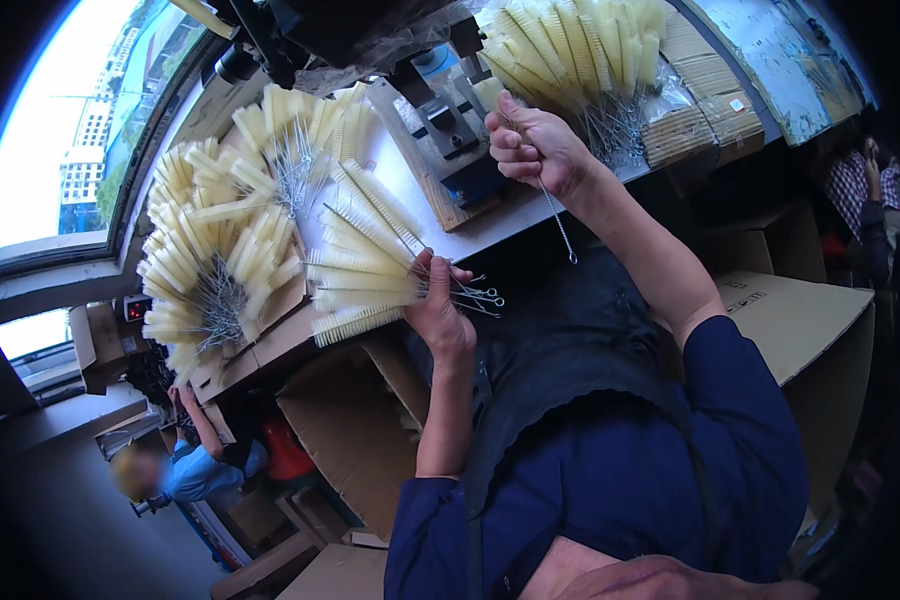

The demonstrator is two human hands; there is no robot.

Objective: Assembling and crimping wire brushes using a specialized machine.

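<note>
A fan of several cream-bristled bottle brushes (355,270) is gripped in my left hand (442,312), their twisted wire stems and loop ends sticking out past my fingers to the right. My right hand (538,148) is closed around a single bottle brush, whose wire stem (558,222) hangs below the palm and ends in a small loop. Most of that brush's bristle part is hidden by the fingers. Just left of my right hand stands a small bench machine (448,128) with a dark metal block.
Heaps of bottle brushes (195,255) cover the bench's left, with another pile (575,55) beyond my right hand. Flattened cardboard (685,120) lies at the right. Open cartons (345,440) stand below the bench edge. Another person in blue (205,475) works at lower left.
</note>
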